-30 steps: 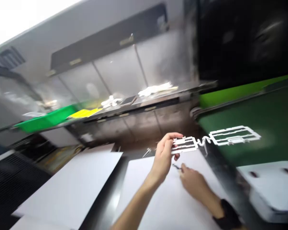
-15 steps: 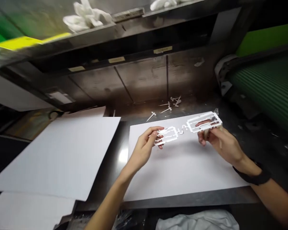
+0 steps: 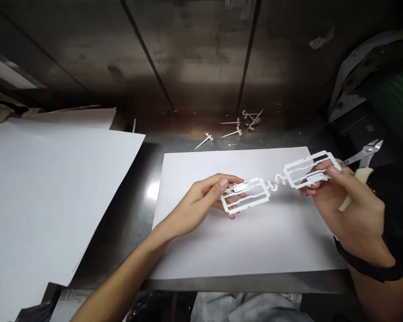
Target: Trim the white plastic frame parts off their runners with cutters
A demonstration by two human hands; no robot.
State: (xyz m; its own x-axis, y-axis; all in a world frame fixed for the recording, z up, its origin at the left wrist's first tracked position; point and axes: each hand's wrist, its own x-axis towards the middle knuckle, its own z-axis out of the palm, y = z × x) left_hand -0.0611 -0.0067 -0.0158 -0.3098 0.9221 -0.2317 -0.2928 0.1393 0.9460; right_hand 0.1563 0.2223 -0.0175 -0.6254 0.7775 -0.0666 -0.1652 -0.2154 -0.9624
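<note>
Two white rectangular plastic frames, joined by a thin curved link [image 3: 277, 182], hang over a white sheet [image 3: 248, 246]. My left hand [image 3: 204, 199] pinches the left frame [image 3: 251, 203] between thumb and fingers at its left end. The right frame [image 3: 300, 167] is gripped at its right end by my right hand [image 3: 352, 201]. Metal nippers [image 3: 362, 154] with pale handles also rest in my right hand, their jaws pointing up and to the right, away from the frames.
Several thin white plastic scraps [image 3: 237, 129] lie on the metal table [image 3: 128, 214] behind the sheet. Large white sheets [image 3: 54, 188] are stacked at the left. A metal wall [image 3: 195, 58] stands behind, and green ribbed machinery [image 3: 392, 94] is at the right.
The view has tilted down, so the shelf above has left it. My right hand has turned, and the nippers now show beside it. Both hands still hold the joined frames.
</note>
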